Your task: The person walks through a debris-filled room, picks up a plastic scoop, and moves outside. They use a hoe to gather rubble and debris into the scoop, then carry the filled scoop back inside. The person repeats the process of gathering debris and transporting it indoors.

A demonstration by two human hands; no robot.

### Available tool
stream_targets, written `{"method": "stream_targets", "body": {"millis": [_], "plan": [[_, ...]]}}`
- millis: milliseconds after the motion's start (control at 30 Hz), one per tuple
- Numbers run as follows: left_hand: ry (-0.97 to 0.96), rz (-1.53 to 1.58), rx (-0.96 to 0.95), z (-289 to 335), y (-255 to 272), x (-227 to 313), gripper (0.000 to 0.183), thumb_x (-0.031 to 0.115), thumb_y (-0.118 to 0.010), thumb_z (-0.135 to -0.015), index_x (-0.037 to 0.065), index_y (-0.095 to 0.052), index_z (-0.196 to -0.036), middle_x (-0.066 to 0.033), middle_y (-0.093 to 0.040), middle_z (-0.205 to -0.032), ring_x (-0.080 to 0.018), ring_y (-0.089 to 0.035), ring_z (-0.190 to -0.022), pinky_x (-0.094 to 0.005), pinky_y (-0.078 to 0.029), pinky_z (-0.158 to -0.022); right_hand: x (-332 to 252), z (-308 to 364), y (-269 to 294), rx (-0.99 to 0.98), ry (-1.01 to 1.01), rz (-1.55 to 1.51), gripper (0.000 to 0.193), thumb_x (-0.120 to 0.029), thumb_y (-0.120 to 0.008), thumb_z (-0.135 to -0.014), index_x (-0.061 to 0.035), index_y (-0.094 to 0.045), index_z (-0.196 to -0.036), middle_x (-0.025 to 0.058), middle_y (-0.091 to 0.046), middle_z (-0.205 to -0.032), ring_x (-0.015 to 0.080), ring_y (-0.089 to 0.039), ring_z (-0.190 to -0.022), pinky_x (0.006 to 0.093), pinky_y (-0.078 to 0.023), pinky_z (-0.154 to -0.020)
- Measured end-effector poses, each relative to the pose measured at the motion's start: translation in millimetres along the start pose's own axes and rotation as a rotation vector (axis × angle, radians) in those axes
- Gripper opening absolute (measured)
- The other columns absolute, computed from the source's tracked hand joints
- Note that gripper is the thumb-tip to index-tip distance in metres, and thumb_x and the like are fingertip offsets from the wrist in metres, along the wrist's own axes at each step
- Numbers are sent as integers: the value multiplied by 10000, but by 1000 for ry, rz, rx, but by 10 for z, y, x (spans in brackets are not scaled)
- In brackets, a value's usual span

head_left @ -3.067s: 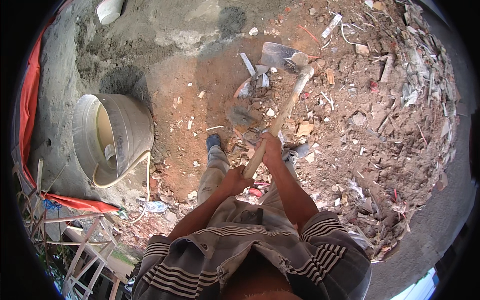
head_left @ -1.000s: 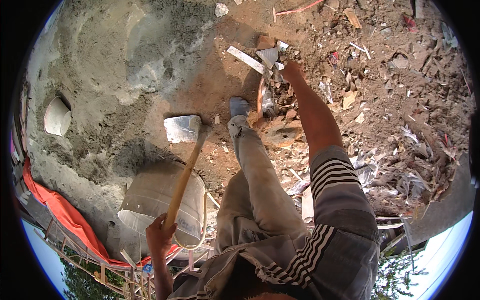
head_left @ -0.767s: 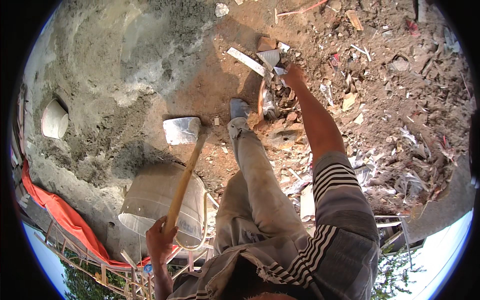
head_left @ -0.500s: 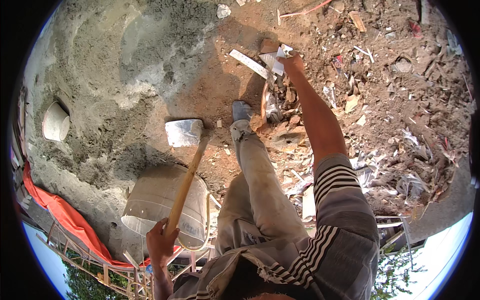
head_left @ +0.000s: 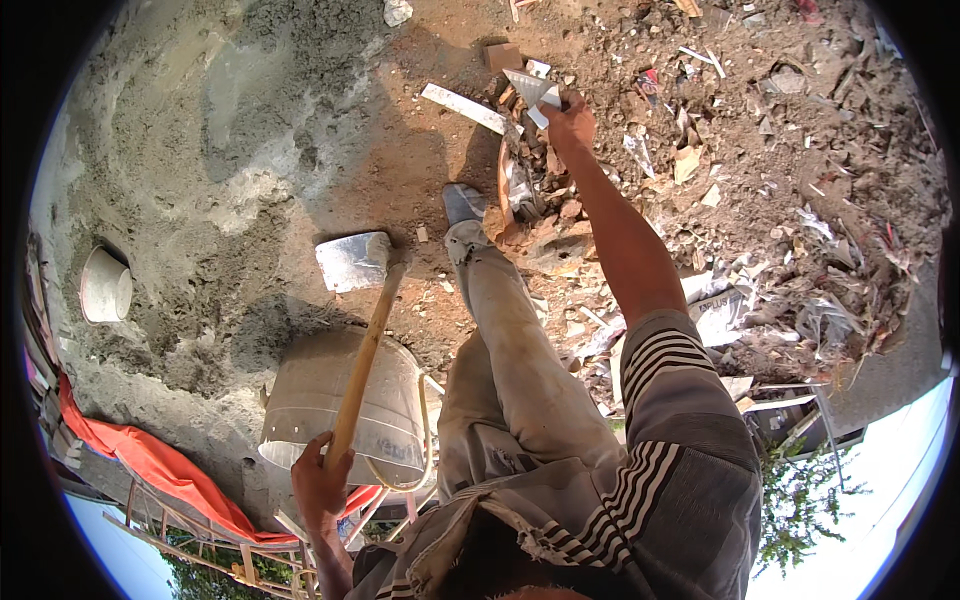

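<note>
My left hand is wrapped round the wooden handle of a hoe. The broad, worn metal blade rests on the dirt ahead, left of my shoe. Stretched far forward, my right arm ends with my right hand pinching a thin white-and-grey angular flat piece; its exact kind I cannot make out. That piece is over a heap of rubble, close to a reddish-brown block and a long white strip lying on the soil.
A large grey tub lies on its side by my left leg. Farther left, a small white bucket sits tilted on grey sandy ground. An orange tarp stretches along the lower left. Scraps and plastic litter cover the right side.
My right hand has moved a little to the right over the ground, carrying the flat piece away from the brown block. My view has shifted slightly; my left hand keeps its hold on the hoe.
</note>
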State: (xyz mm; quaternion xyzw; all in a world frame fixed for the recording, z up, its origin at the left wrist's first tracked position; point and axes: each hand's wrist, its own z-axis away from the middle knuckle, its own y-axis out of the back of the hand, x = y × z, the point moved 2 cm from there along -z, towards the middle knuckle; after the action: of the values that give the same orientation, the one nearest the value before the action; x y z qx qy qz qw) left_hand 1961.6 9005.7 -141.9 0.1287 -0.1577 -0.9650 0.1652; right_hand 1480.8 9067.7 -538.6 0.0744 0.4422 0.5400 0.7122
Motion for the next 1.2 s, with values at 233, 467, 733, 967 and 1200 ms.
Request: {"method": "stream_targets", "body": {"millis": [233, 467, 733, 967, 1200], "plan": [[-62, -48, -30, -49, 136, 69, 455, 218, -721, -769, 4, -637, -1161, -160, -635, -632, -216, -608, -533, -359, -443, -528, 665, 1158, 1421, -190, -260, -120, 386, -209, -746, -780, -4, -639, -1089, 110, -696, -937, 181, -647, -830, 316, -499, -759], [-83, -76, -3, 36, -30, 29, 443, 202, -734, -764, 8, -639, -1152, -165, -645, -640, -223, -619, -540, -353, -459, -545, 543, 1180, 896, 119, 324, 590, 414, -292, -715, -815, -87, -598, -1155, 144, -562, -1178, 332, -511, -1100, 449, -401, -956], [38, -54, -17, -72, 199, 176, 469, 179, -739, -749, 10, -636, -1173, -155, -650, -641, -187, -623, -547, -341, -453, -528, 26, 180, -1022, -287, 343, 913, 511, -322, -667, -837, -105, -513, -1274, 93, -539, -1310, 304, -441, -1278, 555, -293, -1048], [24, -79, -37, -99, 220, 157, 483, 177, -740, -739, 8, -635, -1179, -148, -664, -661, -172, -625, -545, -328, -462, -531, 2, -213, -1258, -558, 322, 966, 526, -281, -629, -829, -61, -460, -1276, 180, -531, -1271, 389, -567, -1136, 507, -464, -942], [64, -38, -82, -137, 321, 231, 467, 180, -746, -741, 1, -642, -1160, -149, -655, -650, -166, -622, -542, -317, -458, -522, -500, -534, -717, -147, 212, 724, 615, -470, -613, -837, -29, -466, -1239, 209, -517, -1240, 392, -611, -1065, 452, -510, -904]]}}
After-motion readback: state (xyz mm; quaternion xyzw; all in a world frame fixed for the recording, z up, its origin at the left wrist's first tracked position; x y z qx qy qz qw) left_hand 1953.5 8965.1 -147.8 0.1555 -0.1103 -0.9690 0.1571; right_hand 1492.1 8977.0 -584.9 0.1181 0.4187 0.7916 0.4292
